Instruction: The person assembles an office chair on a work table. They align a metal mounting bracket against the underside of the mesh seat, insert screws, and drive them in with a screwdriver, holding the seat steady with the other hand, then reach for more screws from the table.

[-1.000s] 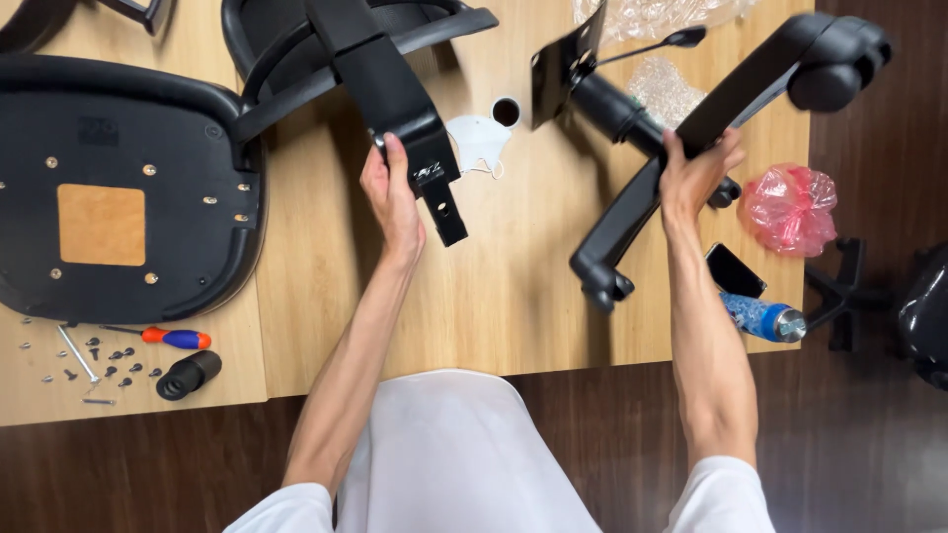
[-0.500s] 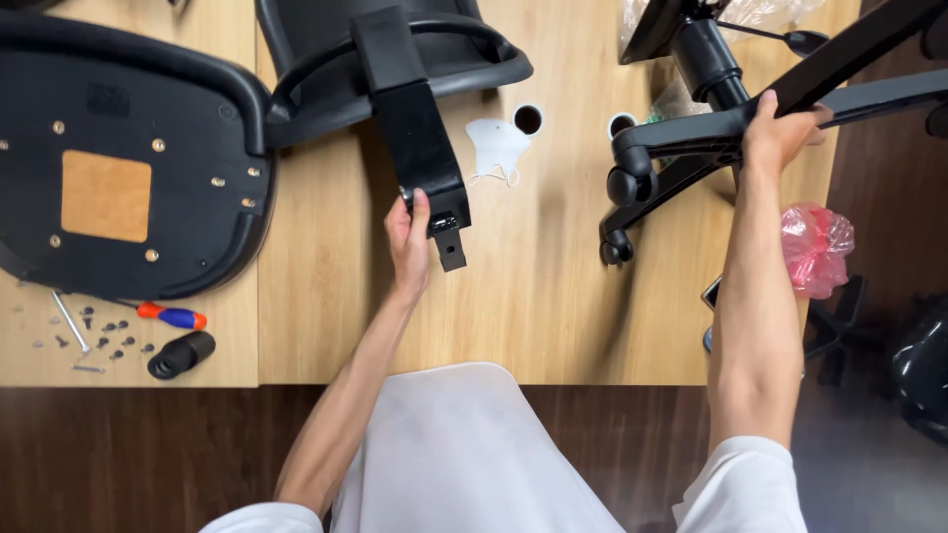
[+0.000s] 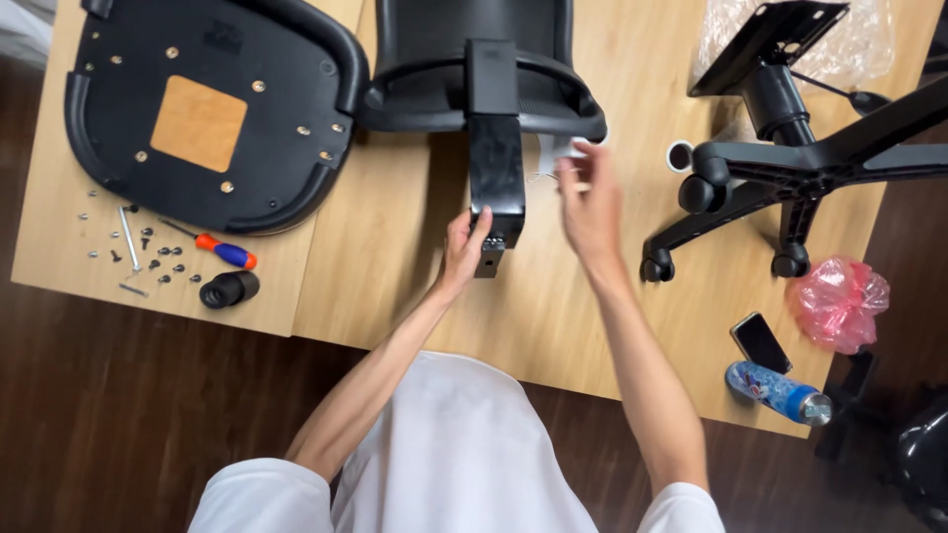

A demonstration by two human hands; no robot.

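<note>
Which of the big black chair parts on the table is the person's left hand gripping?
The left hand grips the chair backrest's bracket arm. The seat pan lies apart to the left, and the wheeled star base to the right, both untouched.

Garment: white short-sleeved top, plain, no visible print or markings; sleeves end near the upper arm; fabric lies loose over the torso with soft folds; forearms bare; left hand (image 3: pixel 462 249) and right hand (image 3: pixel 591 202) bare; no gloves, watch or rings discernible.

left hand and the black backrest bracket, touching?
Touching. The head view shows the left hand with its fingers wrapped on the lower end of the backrest bracket, no gap between them.
</note>
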